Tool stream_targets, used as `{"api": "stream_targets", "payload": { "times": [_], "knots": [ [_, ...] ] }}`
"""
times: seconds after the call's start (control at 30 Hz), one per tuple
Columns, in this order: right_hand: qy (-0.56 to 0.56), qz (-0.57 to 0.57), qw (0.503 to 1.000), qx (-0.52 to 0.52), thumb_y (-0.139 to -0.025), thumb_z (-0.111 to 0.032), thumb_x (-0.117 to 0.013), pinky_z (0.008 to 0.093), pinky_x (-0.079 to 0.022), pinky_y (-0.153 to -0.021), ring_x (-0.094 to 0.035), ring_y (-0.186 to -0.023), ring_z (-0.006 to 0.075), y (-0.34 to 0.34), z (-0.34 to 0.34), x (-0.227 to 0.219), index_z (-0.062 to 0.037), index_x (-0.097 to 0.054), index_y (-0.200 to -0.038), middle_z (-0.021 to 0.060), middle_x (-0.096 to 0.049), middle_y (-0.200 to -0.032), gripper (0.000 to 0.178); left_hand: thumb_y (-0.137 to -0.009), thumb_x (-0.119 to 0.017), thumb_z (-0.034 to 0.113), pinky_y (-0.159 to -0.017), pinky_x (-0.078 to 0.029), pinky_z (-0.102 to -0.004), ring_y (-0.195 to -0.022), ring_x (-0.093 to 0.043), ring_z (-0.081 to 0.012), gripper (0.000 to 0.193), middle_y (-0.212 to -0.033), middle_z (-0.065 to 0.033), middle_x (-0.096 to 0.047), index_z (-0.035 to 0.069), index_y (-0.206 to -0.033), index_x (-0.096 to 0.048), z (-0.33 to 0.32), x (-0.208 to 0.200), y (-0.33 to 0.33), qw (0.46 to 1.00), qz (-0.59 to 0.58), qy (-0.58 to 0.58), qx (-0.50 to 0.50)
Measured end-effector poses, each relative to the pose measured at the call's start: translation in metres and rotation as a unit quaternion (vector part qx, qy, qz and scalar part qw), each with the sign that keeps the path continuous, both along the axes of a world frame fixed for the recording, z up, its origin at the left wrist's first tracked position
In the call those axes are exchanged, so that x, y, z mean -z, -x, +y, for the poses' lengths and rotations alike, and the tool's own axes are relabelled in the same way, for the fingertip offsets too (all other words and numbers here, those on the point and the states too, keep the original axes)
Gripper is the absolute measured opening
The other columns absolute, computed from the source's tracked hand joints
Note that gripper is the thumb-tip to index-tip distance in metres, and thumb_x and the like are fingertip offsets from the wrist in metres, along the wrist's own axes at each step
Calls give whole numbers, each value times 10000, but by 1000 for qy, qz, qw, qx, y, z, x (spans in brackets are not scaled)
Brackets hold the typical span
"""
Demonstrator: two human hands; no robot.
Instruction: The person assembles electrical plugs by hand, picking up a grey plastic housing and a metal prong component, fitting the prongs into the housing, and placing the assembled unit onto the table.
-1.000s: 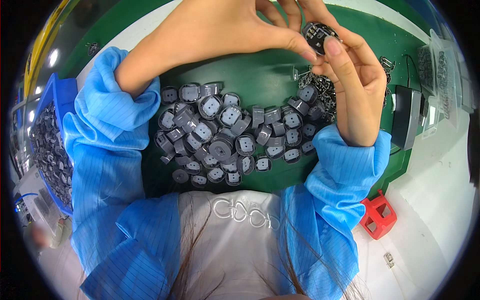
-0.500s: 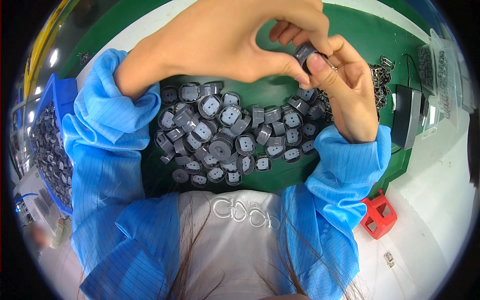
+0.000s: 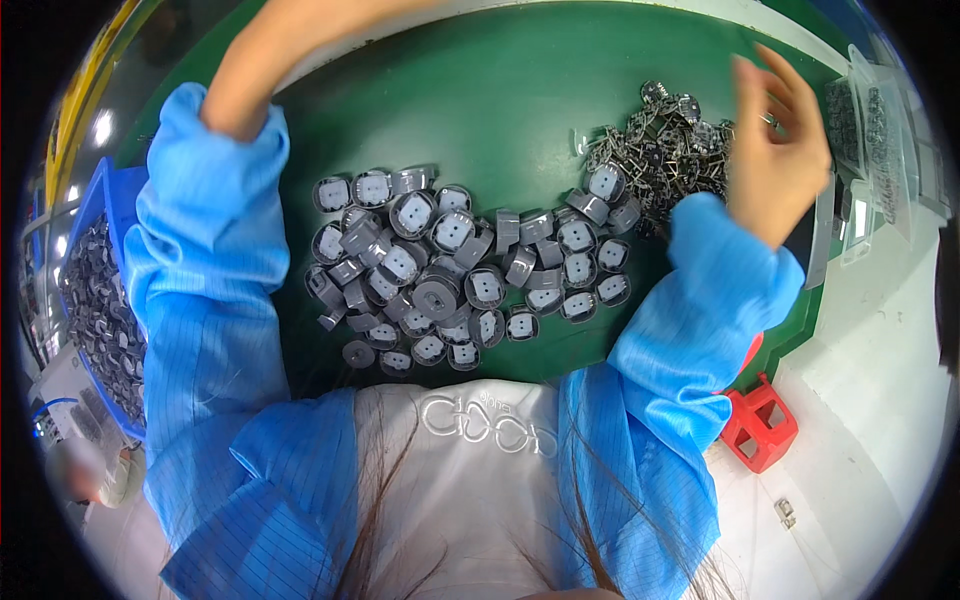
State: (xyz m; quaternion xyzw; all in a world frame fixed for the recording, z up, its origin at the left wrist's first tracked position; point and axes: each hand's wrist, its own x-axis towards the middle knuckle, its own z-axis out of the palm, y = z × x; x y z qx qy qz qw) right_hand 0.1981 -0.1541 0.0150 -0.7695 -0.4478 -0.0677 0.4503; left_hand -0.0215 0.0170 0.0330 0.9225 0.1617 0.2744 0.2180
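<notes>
My left hand (image 3: 330, 22) reaches to the far edge, where the top of the picture cuts off its fingers; whether it holds anything is hidden. At the far right, my right hand (image 3: 782, 150) is raised, thumb and forefinger apart, slightly blurred, with nothing visible between them. Beside it lies a heap of small dark metal-and-plastic parts (image 3: 665, 150). Nearer to me, between my arms, spreads a loose group of grey rounded plastic housings (image 3: 485, 287). Many show light grey faces with small holes; others lie on their sides.
A green work surface (image 3: 480, 100) carries both piles. On the left stands a blue bin (image 3: 125, 200) full of grey parts. At the right are a clear plastic box (image 3: 885, 150) and a dark box partly behind my arm. A red stool (image 3: 760, 425) stands below.
My hands, earlier together around a dark grey housing, have parted. The left has moved up and left, mostly out of the picture; the right has moved right. That housing is no longer visible.
</notes>
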Motion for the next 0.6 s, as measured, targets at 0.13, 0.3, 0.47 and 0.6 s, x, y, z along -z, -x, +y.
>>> {"api": "stream_targets", "payload": {
  "times": [0.13,0.3,0.47,0.6],
  "knots": [
    [204,-96,954,196,-836,-306,-729,360,-542,-767,-709,-785,235,-67,-13,1,-157,-731,-1111,97,-734,-893,313,-831,-696,101,-835,-502,-403,-928,-609,-330,275,-995,-175,-601,-30,-1056,-606,57,28,26,980,138,-65,-127],
    [300,-19,937,179,-824,-303,-743,335,-549,-811,-717,-826,208,-85,-15,8,-164,-755,-1055,100,-738,-909,269,-822,-699,117,-962,-457,-410,-1133,-514,-369,474,-1217,-204,-519,-1,-1244,-521,13,22,10,951,163,-163,-206],
    [104,71,991,42,-826,-149,-748,268,-550,-759,-700,-825,142,-57,-7,9,-88,-743,-1000,69,-726,-881,185,-872,-619,233,-784,-523,-384,-940,-615,-301,270,-1014,-103,-588,55,-1075,-619,-61,15,-12,972,5,53,229],
    [30,220,965,-136,-840,-18,-716,246,-550,-749,-695,-858,152,-27,-12,-7,11,-699,-1028,82,-708,-908,191,-866,-632,168,-724,-500,-402,-926,-602,-276,211,-1095,-88,-540,68,-1050,-600,-97,22,-14,958,81,-21,275]
  ]
}}
